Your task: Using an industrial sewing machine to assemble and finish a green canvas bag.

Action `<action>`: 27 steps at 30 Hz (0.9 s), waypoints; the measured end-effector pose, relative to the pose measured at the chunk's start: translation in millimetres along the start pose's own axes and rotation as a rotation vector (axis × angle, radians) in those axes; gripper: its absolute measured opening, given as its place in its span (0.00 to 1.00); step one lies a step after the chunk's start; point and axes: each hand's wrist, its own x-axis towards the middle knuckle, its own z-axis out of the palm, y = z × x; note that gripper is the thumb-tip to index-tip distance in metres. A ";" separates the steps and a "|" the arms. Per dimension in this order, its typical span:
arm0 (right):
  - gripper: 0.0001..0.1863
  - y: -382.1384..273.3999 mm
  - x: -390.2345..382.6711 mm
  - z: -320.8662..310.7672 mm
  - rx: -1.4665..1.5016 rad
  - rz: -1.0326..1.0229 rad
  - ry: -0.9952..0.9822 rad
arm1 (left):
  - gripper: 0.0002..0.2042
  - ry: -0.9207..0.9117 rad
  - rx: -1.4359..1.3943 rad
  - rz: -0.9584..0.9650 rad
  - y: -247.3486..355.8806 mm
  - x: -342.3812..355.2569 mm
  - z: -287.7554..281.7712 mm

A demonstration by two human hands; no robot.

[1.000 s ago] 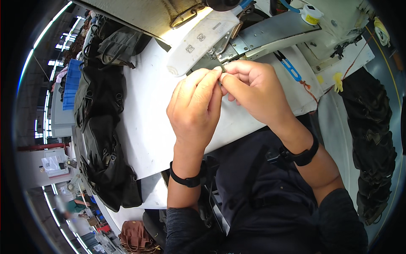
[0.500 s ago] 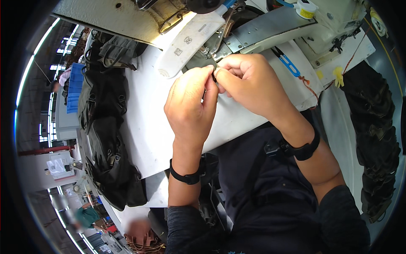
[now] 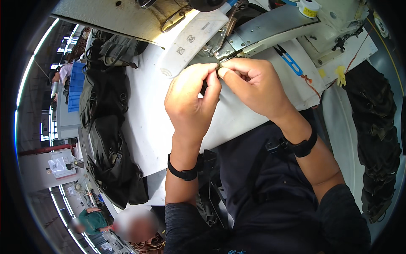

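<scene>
Both my hands meet fingertip to fingertip over the white tabletop (image 3: 160, 131), just in front of the sewing machine's metal arm (image 3: 270, 31). My left hand (image 3: 188, 101) is closed in a pinch, thumb against forefinger. Opposite it, my right hand (image 3: 256, 86) pinches too. Between the fingertips a small dark piece (image 3: 218, 72) shows, like fabric or strap; my fingers hide most of it, so its kind is unclear. Behind my left fingers lies a grey-green flat patch (image 3: 202, 60), beside the machine's needle area. A white lamp-like bar (image 3: 192, 40) slants over the left of this spot.
Blue-handled thread snips (image 3: 292, 62) lie on the table right of my hands, tied to an orange cord. Dark bags (image 3: 108, 139) are heaped along the left, with more dark bags (image 3: 376, 135) at the right. A white-and-yellow spool (image 3: 308, 8) sits on the machine.
My hands keep the same pinch with only slight finger shifts. The view has moved a little. At lower left, a person's blurred head shows more fully.
</scene>
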 end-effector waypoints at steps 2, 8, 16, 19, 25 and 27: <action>0.13 -0.5 -0.1 -0.5 0.032 0.008 -0.019 | 0.10 0.016 -0.036 -0.022 -0.1 -0.2 1.8; 0.07 1.8 -0.2 -5.4 -0.059 0.049 -0.078 | 0.09 0.120 -0.007 -0.098 1.8 -6.5 9.2; 0.08 1.9 0.6 -5.9 -0.092 0.041 -0.077 | 0.11 0.262 0.184 -0.136 -11.6 22.5 -14.2; 0.09 1.0 0.2 -6.5 -0.081 0.051 -0.078 | 0.12 0.203 0.204 -0.040 -7.6 21.8 -25.2; 0.11 2.9 0.1 -10.6 -0.076 0.037 -0.097 | 0.12 -0.026 0.013 0.062 -1.3 -4.9 -5.2; 0.12 3.7 0.1 -10.7 -0.077 0.016 -0.109 | 0.13 0.005 0.070 0.108 -4.4 -10.5 -0.6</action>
